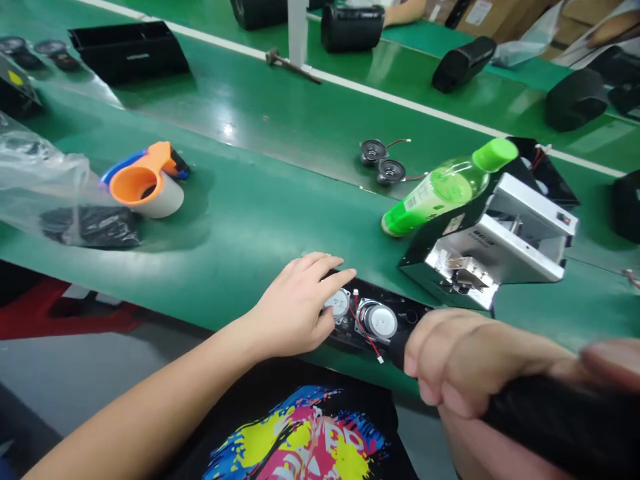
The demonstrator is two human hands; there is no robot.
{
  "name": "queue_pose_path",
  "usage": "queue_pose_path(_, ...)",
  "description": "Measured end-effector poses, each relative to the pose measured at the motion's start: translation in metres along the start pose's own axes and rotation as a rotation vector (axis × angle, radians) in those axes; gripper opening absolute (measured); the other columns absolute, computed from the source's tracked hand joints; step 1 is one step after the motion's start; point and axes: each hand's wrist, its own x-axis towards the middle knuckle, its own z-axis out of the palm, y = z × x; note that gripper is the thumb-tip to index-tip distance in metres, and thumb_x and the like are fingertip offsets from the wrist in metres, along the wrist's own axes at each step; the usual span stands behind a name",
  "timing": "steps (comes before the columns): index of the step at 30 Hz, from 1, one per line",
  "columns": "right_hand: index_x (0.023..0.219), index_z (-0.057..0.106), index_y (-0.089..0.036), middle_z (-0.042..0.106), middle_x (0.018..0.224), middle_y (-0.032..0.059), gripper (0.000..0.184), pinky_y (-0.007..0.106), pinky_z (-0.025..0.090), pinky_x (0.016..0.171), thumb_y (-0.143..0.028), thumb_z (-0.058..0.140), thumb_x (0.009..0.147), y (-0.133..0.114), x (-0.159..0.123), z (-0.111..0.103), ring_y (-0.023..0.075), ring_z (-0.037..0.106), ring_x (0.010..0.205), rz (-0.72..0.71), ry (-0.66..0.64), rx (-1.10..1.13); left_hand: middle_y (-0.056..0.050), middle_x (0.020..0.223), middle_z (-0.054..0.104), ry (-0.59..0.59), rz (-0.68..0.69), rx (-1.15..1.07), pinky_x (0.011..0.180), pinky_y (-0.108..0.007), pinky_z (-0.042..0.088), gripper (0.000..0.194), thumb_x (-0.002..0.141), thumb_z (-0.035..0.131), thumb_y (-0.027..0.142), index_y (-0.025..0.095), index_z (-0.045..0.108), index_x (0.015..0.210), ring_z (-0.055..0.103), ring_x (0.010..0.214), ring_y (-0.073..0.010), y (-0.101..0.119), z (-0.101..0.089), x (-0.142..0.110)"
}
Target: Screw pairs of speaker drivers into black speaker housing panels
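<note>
Clamped around a black cylindrical speaker housing, the right hand sits at five o'clock. The left hand, fingers apart, rests on a black panel holding two round silver speaker drivers; a green-capped plastic bottle lies at one o'clock.

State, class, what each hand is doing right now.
Left hand: open, resting on a black speaker panel.
Right hand: closed, holding a black tool.

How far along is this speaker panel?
Done: two speakers look seated and wired in the black panel. In hand: the left hand rests on the panel, and the right hand grips a black tool, too blurred to identify. Left: two loose speakers lie on the green bench.
</note>
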Motion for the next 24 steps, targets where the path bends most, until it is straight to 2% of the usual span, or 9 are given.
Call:
queue_pose_path(2, 0.083, 0.072, -0.026, 0.062, 0.061, -0.0002, 0.038, 0.042, 0.061, 0.065, -0.055, 0.065, 0.105, 0.01, 0.006, 0.01, 0.0207, 0.065, 0.057, -0.057, -0.04, 0.084, -0.014, 0.165, 0.058, 0.001, 0.0, -0.009, 0.131, -0.057, 0.044, 0.069, 0.091, 0.062, 0.015, 0.017, 0.059, 0.16, 0.05, 0.154, -0.0361, 0.0, 0.0, 0.001)
queue_pose_path(4, 0.091, 0.075, -0.027, 0.066, 0.065, 0.0002, 0.026, 0.041, 0.06, 0.065, -0.051, 0.073, 0.101, 0.02, 0.009, 0.011, 0.0208, 0.066, 0.06, -0.073, -0.051, 0.1, -0.014, 0.165, 0.058, 0.008, 0.005, -0.017, 0.13, -0.057, 0.045, 0.069, 0.091, 0.062, 0.016, 0.018, 0.06, 0.159, 0.05, 0.153, -0.0365, 0.0, 0.001, 0.001)
queue_pose_path(5, 0.09, 0.076, -0.026, 0.068, 0.067, 0.0024, 0.025, 0.041, 0.06, 0.067, -0.043, 0.067, 0.105, 0.023, 0.009, 0.009, 0.0215, 0.068, 0.064, -0.046, -0.054, 0.082, -0.015, 0.165, 0.058, 0.013, 0.009, -0.02, 0.129, -0.057, 0.045, 0.069, 0.091, 0.062, 0.017, 0.017, 0.06, 0.159, 0.051, 0.153, -0.0367, 0.0, 0.001, 0.001)
queue_pose_path(8, 0.071, 0.071, -0.022, 0.064, 0.062, 0.0081, 0.049, 0.041, 0.06, 0.072, -0.022, 0.041, 0.11, 0.029, 0.009, 0.001, 0.0232, 0.069, 0.067, 0.066, -0.015, 0.001, -0.015, 0.164, 0.059, 0.029, 0.021, -0.03, 0.128, -0.057, 0.046, 0.068, 0.091, 0.061, 0.018, 0.017, 0.06, 0.159, 0.051, 0.153, -0.0366, -0.001, 0.002, 0.001)
queue_pose_path(10, 0.067, 0.068, -0.022, 0.062, 0.061, 0.0082, 0.047, 0.041, 0.061, 0.07, -0.022, 0.043, 0.108, 0.031, 0.007, -0.002, 0.0232, 0.067, 0.064, 0.08, 0.016, -0.02, -0.016, 0.163, 0.059, 0.037, 0.022, -0.034, 0.127, -0.056, 0.047, 0.067, 0.091, 0.061, 0.018, 0.017, 0.06, 0.159, 0.051, 0.153, -0.0364, -0.001, 0.003, 0.001)
queue_pose_path(13, 0.071, 0.071, -0.024, 0.063, 0.065, 0.0076, 0.035, 0.043, 0.063, 0.065, -0.027, 0.056, 0.103, 0.035, 0.003, -0.003, 0.0232, 0.063, 0.06, 0.06, 0.054, -0.067, -0.016, 0.163, 0.06, 0.038, 0.017, -0.036, 0.128, -0.056, 0.046, 0.067, 0.091, 0.062, 0.018, 0.016, 0.061, 0.158, 0.051, 0.153, -0.0366, -0.002, 0.003, 0.0)
queue_pose_path(19, 0.077, 0.072, -0.027, 0.064, 0.067, 0.0069, 0.032, 0.045, 0.064, 0.064, -0.037, 0.06, 0.105, 0.04, 0.001, -0.003, 0.0243, 0.063, 0.06, 0.048, 0.053, -0.116, -0.016, 0.165, 0.058, 0.025, 0.01, -0.036, 0.13, -0.057, 0.044, 0.068, 0.091, 0.062, 0.018, 0.017, 0.061, 0.159, 0.05, 0.154, -0.0365, -0.001, 0.003, 0.0)
queue_pose_path(22, 0.072, 0.068, -0.026, 0.063, 0.064, 0.0078, 0.044, 0.045, 0.062, 0.064, -0.036, 0.048, 0.109, 0.041, 0.001, -0.002, 0.0247, 0.064, 0.058, 0.086, 0.054, -0.078, -0.016, 0.165, 0.059, 0.035, 0.012, -0.036, 0.129, -0.057, 0.045, 0.068, 0.09, 0.063, 0.018, 0.017, 0.061, 0.158, 0.051, 0.153, -0.0365, -0.001, 0.003, 0.0)
queue_pose_path(24, 0.074, 0.068, -0.026, 0.064, 0.064, 0.0075, 0.043, 0.044, 0.061, 0.065, -0.029, 0.044, 0.109, 0.041, 0.0, 0.001, 0.0244, 0.066, 0.06, 0.083, 0.049, -0.054, -0.017, 0.164, 0.059, 0.042, 0.016, -0.033, 0.128, -0.057, 0.046, 0.068, 0.09, 0.064, 0.018, 0.017, 0.061, 0.158, 0.051, 0.153, -0.0365, -0.001, 0.004, 0.0)
